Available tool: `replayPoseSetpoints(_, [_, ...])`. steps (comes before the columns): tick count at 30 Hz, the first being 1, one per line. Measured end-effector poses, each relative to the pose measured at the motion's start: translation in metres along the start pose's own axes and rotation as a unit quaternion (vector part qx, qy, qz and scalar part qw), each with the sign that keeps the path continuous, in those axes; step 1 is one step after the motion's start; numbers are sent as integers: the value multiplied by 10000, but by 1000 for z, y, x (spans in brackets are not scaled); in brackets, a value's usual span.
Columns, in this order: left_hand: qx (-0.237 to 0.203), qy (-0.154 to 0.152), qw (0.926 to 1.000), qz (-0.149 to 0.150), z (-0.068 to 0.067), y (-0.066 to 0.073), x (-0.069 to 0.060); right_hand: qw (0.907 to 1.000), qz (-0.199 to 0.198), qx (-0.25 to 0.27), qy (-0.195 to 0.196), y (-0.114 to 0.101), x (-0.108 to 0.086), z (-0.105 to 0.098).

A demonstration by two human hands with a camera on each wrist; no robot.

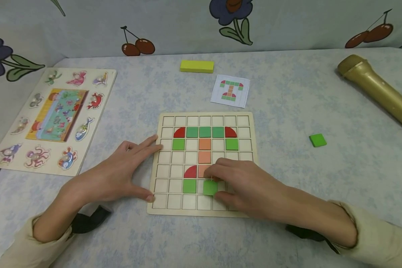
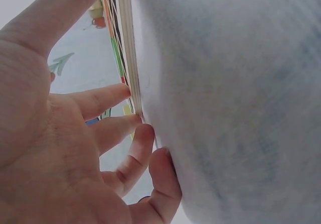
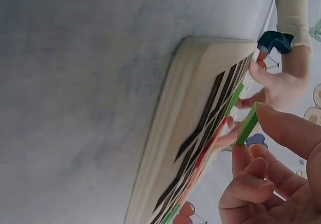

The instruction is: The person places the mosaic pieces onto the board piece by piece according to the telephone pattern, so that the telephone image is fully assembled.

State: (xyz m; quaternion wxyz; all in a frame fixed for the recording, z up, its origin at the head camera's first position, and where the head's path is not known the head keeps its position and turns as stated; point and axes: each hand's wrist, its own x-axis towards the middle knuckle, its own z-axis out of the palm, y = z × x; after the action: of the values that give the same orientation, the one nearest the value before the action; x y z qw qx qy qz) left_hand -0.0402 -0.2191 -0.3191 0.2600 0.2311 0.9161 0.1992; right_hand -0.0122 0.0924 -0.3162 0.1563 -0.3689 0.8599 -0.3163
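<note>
A wooden grid board [image 1: 201, 213] lies on the table with green and orange square tiles and red quarter-round tiles in some cells. Between thumb and fingers my right hand [image 1: 248, 186] pinches a green square tile [image 1: 210, 187], tilted over the lower rows in the right wrist view too [image 3: 247, 125]. Just left of that tile, another green tile [image 1: 189, 186] sits in a cell below a red quarter-round [image 1: 191, 172]. My left hand [image 1: 117, 175] touches the board's left edge with thumb and fingertips spread; the left wrist view shows its fingers [image 2: 108, 101] against that edge.
A printed pattern card [image 1: 230, 91] lies behind the board, near a yellow block [image 1: 197, 66]. One loose green tile [image 1: 318, 140] is to the right. A gold microphone [image 1: 378, 93] rests at the far right, a sea-animal peg puzzle [image 1: 97, 149] at the left.
</note>
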Motion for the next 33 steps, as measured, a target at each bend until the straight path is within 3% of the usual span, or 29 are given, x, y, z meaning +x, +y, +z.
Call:
replayPoseSetpoints(12, [50,-67,10000,-35,-3,1,-2,9986,-8,-486,-207,-2,17,9])
replayPoseSetpoints(33, [37,-63,10000,42,-1,0,0,9964,26,-790,-300,-4,18,10])
